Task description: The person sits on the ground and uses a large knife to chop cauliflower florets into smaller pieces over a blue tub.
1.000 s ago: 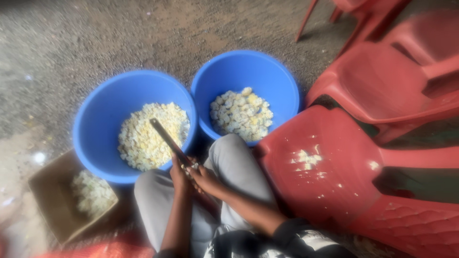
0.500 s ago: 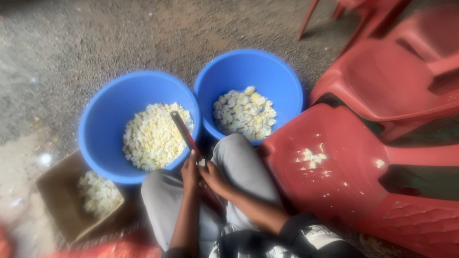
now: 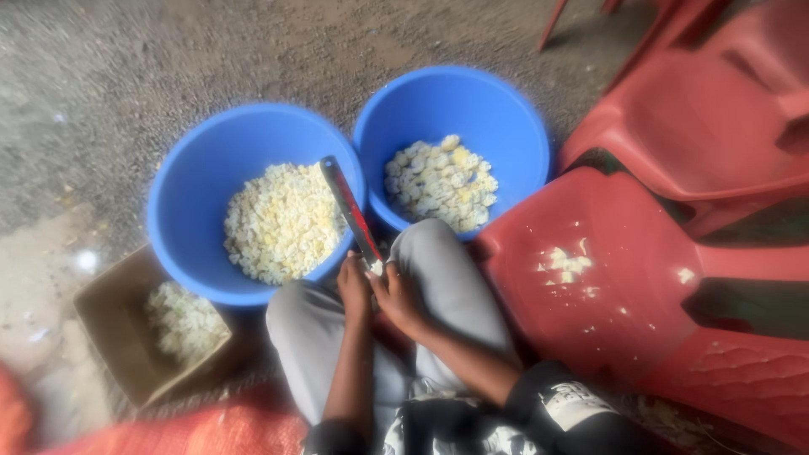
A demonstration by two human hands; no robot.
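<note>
Since a second ago our hands have held together at the knees: left hand point(image 3: 354, 288) and right hand point(image 3: 396, 295) closed around a small piece by the knife point(image 3: 350, 209), whose blade has swung more upright, between the two tubs point(image 3: 194, 168), so the cutting goes on.
</note>
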